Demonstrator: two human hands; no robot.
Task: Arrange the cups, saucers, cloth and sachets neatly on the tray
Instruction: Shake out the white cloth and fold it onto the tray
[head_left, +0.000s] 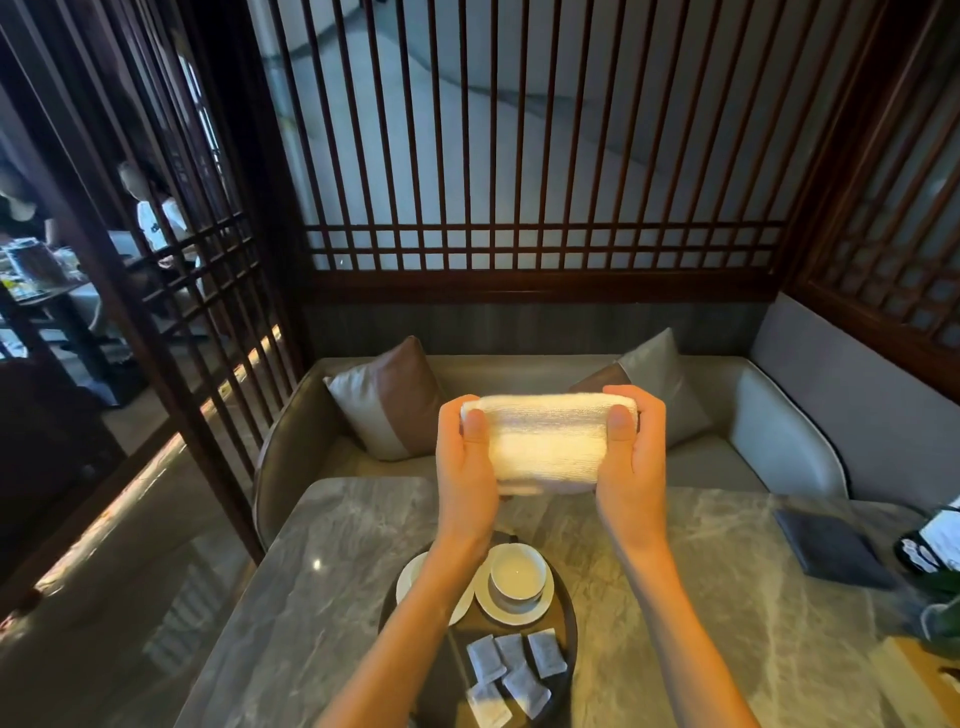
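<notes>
Task judged partly done. On the dark oval tray (563, 587) a white cup (518, 570) sits upright on a saucer (511, 609); a second saucer (410, 579) lies beside it, mostly hidden under the left forearm, so whether a cup is on it cannot be told. Grey sachets (511, 670) are already on the near part of the tray, loosely fanned, some overlapping, not yet squared up.

The cloth (545, 441) is not yet placed. It is held in the air, folded or rolled into a thick pad, stretched between the two grips. Left hand (465, 467) grip is closed on the left end, thumb on the near face, fingers wrapped behind. Right hand (631, 462) grip is closed on the right end the same way. Both grips are wrapped firmly round the cloth, nothing else held.

Relative to the grips: the cloth spans the gap between them, touching both. The tray lies below and nearer the body than the grips, under the forearms. The cup and its saucer are below the gap between the grips, nearer the left wrist. The sachets are further back toward the body, between the forearms. The marble desk (727, 597) carries the tray.

Left, as judged: cloth to be set down on the tray, sachets to be tidied, second cup to be checked
</notes>
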